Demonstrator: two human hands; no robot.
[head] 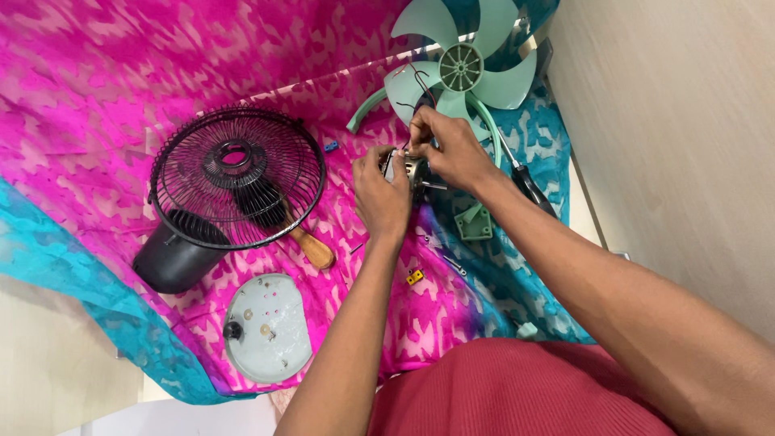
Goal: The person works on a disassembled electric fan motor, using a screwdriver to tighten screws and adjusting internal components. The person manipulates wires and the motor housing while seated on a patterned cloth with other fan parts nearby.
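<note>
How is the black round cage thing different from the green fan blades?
The black wire grille is dark and made of thin wires you can see through; the mint-green fan blade piece has wide solid blades. The grille is a full round ring, while the blades spread out with gaps between them. The grille leans on a black housing, away from the hands; the blades lie just beyond the right hand. Both are round, with a hub in the middle, and lie on the pink cloth.

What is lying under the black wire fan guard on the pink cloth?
Through the black fan guard a brush shows, its wooden handle sticking out at the lower right. A black motor cover sits partly beneath its lower left edge. The pink cloth lies below; nothing else is discernible.
</note>
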